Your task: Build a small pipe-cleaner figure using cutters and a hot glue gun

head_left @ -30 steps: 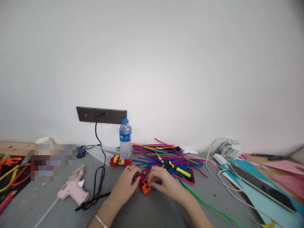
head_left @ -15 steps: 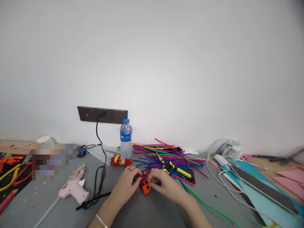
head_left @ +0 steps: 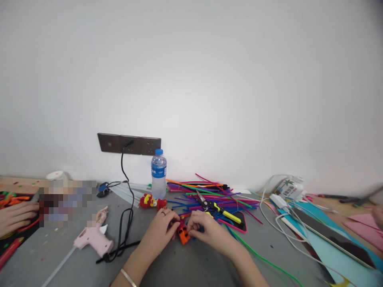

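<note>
Low in the middle of the head view, a small orange and dark red fuzzy figure [head_left: 183,236] with black spots lies between my hands. My left hand [head_left: 163,227], with a ring and a bracelet, pinches its left side. Thumb and fingers of my right hand [head_left: 206,231] close together at its right edge; what they pinch is hidden. Just beyond my left hand lies a red and yellow fuzzy figure [head_left: 146,201]. Multicoloured pipe cleaners [head_left: 191,190] are heaped behind my hands, with yellow-and-black handled pliers [head_left: 229,215] on them and a pink-edged phone [head_left: 243,223] beneath.
A water bottle [head_left: 158,175] stands by the wall. The pink glue gun [head_left: 95,240] lies left, its black cord [head_left: 131,199] running to the socket. White cables [head_left: 287,235] and a large phone [head_left: 332,236] lie right. Co-workers' hands show at the left [head_left: 18,217] and right [head_left: 377,215] edges.
A co-worker's hand has come in at the left edge, over the tools there, and another at the right edge. My own hands have barely moved on the orange figure.
</note>
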Available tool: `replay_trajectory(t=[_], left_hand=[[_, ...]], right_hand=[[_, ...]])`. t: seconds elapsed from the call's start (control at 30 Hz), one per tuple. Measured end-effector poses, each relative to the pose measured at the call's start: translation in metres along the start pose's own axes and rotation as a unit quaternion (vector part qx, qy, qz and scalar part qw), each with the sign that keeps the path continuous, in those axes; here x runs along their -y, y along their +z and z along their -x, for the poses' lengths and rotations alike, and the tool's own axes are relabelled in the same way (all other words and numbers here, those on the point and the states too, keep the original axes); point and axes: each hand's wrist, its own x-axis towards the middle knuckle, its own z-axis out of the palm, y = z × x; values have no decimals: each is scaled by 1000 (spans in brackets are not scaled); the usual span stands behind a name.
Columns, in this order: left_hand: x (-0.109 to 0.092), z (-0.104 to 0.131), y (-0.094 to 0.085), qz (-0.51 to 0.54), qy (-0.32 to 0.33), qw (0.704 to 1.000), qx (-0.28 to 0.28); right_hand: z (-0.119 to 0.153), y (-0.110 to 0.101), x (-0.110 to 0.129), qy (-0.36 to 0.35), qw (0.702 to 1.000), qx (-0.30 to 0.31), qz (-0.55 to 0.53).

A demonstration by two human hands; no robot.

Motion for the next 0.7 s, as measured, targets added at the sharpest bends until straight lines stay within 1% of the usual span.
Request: replay_trajectory(t=[0.1, 0.23, 0.37, 0.7], left_hand=[[-1, 0, -1, -1, 0, 1000, 5], [-5, 0, -2, -4, -15, 1000, 13], [-5, 1, -1, -7, -13, 1000, 17], [-2, 0, 1, 3, -1, 1000, 3]], right_hand=[[-1, 2, 0, -1, 1000, 0, 12], [0, 0, 8, 10, 1000, 8, 13], [2, -2, 13, 10, 1000, 12, 24], [-1, 1, 1, -5, 999, -2, 42]])
